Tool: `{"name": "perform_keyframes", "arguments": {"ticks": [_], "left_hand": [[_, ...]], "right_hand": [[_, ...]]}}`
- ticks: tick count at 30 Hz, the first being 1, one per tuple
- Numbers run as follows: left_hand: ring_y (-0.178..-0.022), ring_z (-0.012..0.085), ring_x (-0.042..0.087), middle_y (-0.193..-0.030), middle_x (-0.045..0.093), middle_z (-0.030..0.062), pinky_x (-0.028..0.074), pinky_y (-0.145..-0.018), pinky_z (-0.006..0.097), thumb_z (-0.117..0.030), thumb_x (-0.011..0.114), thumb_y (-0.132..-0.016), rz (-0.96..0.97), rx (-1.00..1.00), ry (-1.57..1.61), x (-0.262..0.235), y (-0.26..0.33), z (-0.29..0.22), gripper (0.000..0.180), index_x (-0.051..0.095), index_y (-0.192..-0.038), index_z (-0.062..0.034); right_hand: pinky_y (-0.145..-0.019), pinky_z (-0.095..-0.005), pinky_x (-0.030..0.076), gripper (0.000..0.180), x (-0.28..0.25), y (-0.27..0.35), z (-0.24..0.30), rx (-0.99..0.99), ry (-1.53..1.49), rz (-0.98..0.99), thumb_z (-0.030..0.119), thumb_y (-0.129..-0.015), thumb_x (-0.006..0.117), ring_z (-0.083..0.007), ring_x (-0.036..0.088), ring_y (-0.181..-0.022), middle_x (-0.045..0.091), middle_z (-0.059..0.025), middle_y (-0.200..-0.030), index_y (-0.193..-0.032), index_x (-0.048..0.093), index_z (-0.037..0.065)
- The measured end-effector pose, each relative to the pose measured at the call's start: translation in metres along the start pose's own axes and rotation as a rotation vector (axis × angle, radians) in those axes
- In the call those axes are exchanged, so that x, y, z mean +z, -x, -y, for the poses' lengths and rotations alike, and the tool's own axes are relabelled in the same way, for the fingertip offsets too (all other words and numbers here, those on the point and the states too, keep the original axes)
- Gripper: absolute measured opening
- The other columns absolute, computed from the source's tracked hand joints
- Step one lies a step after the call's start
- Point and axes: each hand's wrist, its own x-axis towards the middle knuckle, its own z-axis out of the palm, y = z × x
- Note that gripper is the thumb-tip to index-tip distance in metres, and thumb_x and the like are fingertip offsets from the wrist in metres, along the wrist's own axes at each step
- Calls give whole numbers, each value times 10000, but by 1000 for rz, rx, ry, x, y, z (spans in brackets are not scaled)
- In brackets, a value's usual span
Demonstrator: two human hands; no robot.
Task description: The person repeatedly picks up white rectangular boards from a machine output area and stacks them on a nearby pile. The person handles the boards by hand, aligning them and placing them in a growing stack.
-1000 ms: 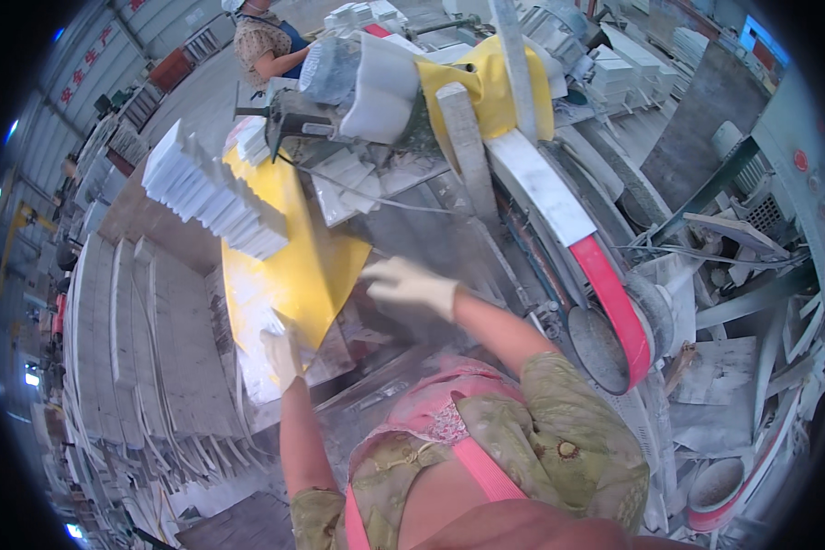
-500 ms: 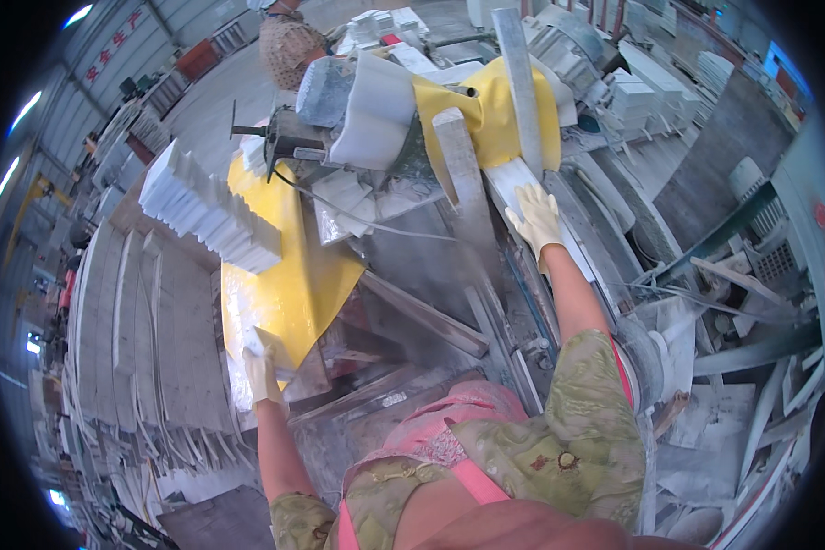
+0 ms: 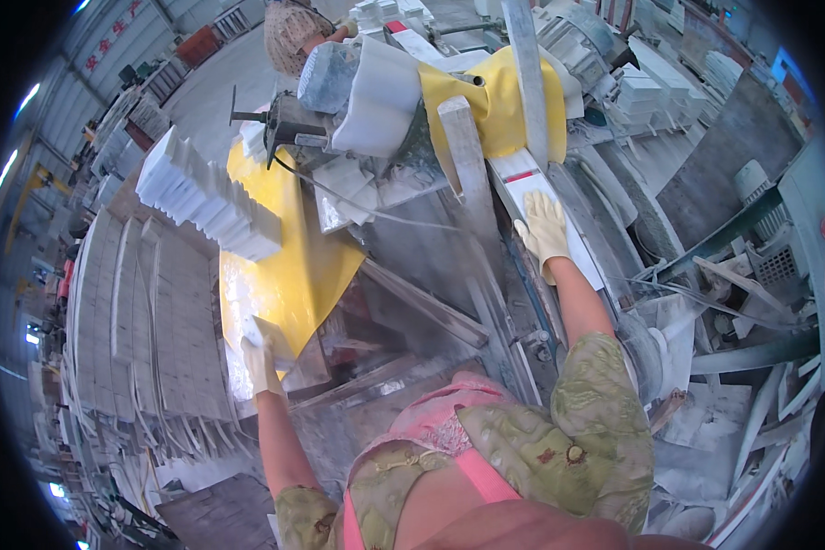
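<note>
The left hand [image 3: 258,364] touches a white block [image 3: 272,336] on the yellow sheet [image 3: 313,280] — gripped or not, I cannot tell — and farther out the right hand [image 3: 544,229] lies splayed on a white slab [image 3: 581,247] near a grey post [image 3: 525,92].

- The apron [image 3: 458,396] was pink, with pale speckled trim [image 3: 449,433].
- Pink straps [image 3: 486,475] adjoined the apron.
- Around the apron showed an olive-green, patterned, short-sleeved top [image 3: 541,440].
- Beyond the apron, cream gloves [image 3: 549,240] covered left hand [image 3: 261,362] and right hand [image 3: 544,225].
</note>
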Motion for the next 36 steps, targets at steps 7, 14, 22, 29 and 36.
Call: {"name": "perform_keyframes", "arguments": {"ticks": [7,14,22,29,36], "left_hand": [[-1138,394,636,-1284,619,290,489,-981,426,-209,670,-875,53,4,-1,-5,12,-21,677,420,-1433,81],[-1099,403,638,-1233,628,300,488,-962,445,-221,675,-860,-23,66,1,-1,13,-20,596,487,-1326,99],[-1067,410,646,-1185,645,293,504,-933,453,-305,693,-825,258,-37,57,-14,-20,0,679,500,-1319,120],[-1066,454,660,-1170,666,326,506,-929,471,-362,704,-818,-50,-3,-201,8,-22,-11,636,596,-1211,127],[-1081,472,658,-1164,665,348,507,-933,482,-376,696,-822,-45,29,-291,8,-23,-12,626,612,-1180,130]], "right_hand": [[-1254,-467,208,707,-14,41,-8,-30,-26,24,401,-1005,538,-305,296,-1529,347,-170,-1637,-1586,339,50],[-1246,-473,223,709,-14,62,-11,-72,-41,-41,390,-988,563,-317,308,-1519,372,-171,-1618,-1571,355,44],[-1245,-484,223,724,-9,70,-11,-59,0,-78,411,-976,571,-310,317,-1514,385,-166,-1610,-1569,361,54],[-1242,-487,235,712,-17,79,-9,-58,-42,-104,393,-970,583,-304,323,-1511,393,-166,-1605,-1559,377,50],[-1241,-485,243,709,-15,88,-11,-48,-52,-110,370,-951,614,-313,348,-1496,414,-176,-1589,-1545,404,44]]}}
